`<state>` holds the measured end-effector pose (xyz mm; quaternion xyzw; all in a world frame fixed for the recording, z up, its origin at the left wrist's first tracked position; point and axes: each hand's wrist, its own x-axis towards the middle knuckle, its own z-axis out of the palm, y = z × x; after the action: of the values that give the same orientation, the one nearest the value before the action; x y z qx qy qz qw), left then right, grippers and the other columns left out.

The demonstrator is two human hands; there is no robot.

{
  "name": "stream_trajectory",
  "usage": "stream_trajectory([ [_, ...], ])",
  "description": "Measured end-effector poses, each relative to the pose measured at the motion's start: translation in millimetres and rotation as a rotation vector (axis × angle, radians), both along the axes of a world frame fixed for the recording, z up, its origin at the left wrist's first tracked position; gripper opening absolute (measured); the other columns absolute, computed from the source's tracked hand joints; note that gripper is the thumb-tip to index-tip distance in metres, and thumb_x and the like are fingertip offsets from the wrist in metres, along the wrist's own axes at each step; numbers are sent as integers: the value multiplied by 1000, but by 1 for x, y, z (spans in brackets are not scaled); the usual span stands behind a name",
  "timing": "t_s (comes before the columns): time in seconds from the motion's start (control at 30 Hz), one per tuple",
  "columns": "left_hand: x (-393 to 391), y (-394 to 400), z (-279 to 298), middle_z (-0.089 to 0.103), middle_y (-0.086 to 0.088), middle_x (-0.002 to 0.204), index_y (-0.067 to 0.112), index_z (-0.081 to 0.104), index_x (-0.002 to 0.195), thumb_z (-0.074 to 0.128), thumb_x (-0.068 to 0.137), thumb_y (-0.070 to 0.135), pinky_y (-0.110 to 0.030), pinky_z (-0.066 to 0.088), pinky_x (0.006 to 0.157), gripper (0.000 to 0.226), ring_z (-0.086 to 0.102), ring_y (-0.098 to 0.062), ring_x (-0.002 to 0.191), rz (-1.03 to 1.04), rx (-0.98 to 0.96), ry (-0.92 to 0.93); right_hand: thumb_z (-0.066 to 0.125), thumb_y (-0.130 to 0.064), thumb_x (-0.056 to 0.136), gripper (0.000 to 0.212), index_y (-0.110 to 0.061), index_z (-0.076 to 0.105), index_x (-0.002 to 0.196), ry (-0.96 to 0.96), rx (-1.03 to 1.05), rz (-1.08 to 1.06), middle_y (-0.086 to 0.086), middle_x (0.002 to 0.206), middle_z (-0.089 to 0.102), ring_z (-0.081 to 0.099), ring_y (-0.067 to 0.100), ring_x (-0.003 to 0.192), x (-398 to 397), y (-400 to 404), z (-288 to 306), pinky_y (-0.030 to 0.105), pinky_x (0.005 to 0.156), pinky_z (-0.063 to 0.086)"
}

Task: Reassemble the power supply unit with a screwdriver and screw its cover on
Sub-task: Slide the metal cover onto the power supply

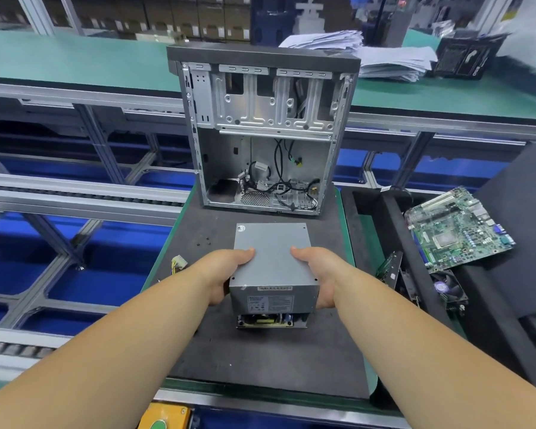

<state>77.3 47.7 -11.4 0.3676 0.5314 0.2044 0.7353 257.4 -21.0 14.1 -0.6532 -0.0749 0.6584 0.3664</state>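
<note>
At frame centre, your left hand (pixel 229 274) and right hand (pixel 317 275) each grasp a side of the cover (pixel 273 258), thumbs on top, apparently to seat it squarely over the board (pixel 268 320) showing beneath, screws (pixel 203 241) lying just upper left.

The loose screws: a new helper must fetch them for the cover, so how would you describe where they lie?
Find the open computer case standing at the far end of the dark mat. In front of it both hands hold the grey power supply unit. The loose screws are the few tiny black dots on the mat left of that unit, beyond the white connector.
</note>
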Motion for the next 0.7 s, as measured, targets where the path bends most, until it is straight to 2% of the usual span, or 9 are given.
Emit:
stream_trajectory([
  [0.1,3,2,3,77,-7,92,8,67,110,65,93,26,-35,56,72,24,74,-22,81,-11,-14,4,59,-38,96,27,-12,65,98,13,-28,-22,12,78,75,73,33,63,-2,1,1,45,63,57],
  [0.13,2,4,5,77,-8,91,8,67,109,64,93,27,-36,57,71,24,74,-24,80,-8,-34,1,59,-41,95,28,-14,65,99,6,-49,-17,12,80,76,73,33,66,-3,2,0,48,67,58],
  [0.2,1,8,10,76,-10,87,9,66,104,63,94,28,-37,56,65,22,74,-27,73,-4,-80,-10,61,-48,91,32,-18,64,99,-49,-94,18,11,92,75,71,34,83,-4,5,-1,51,86,51],
  [0.27,0,10,13,76,-11,87,9,65,104,63,94,28,-38,56,64,22,74,-27,72,-28,-83,-7,64,-50,88,34,-18,63,101,-86,-116,44,12,99,72,67,35,94,-3,8,-1,52,94,46],
  [0.33,-1,8,12,76,-11,88,8,66,104,67,91,30,-39,58,73,25,73,-27,79,-56,-40,21,66,-48,88,35,-18,64,104,-86,-109,54,12,100,73,67,34,95,0,8,-2,53,91,49],
  [0.43,0,4,8,76,-10,93,9,68,105,70,88,34,-41,56,86,31,72,-28,89,-60,20,50,67,-47,89,35,-17,65,108,-91,-73,83,11,96,75,71,31,90,4,7,-3,50,78,56],
  [0.5,2,3,6,76,-8,93,10,68,104,70,89,35,-39,56,85,30,72,-27,89,-52,24,50,68,-51,87,39,-18,63,107,-167,-89,110,9,97,75,70,30,91,6,7,-3,48,78,56],
  [0.6,4,4,7,77,-6,88,11,69,100,69,89,35,-36,56,81,26,73,-24,82,-44,19,32,67,-58,84,46,-19,61,107,-275,-116,145,8,104,72,67,31,98,8,9,-2,48,89,52],
  [0.7,5,2,5,77,-4,85,10,69,100,71,88,37,-35,56,81,29,73,-22,84,-40,59,75,65,-61,84,47,-20,62,108,-317,-102,165,6,102,74,69,27,95,10,9,-6,39,81,53],
])
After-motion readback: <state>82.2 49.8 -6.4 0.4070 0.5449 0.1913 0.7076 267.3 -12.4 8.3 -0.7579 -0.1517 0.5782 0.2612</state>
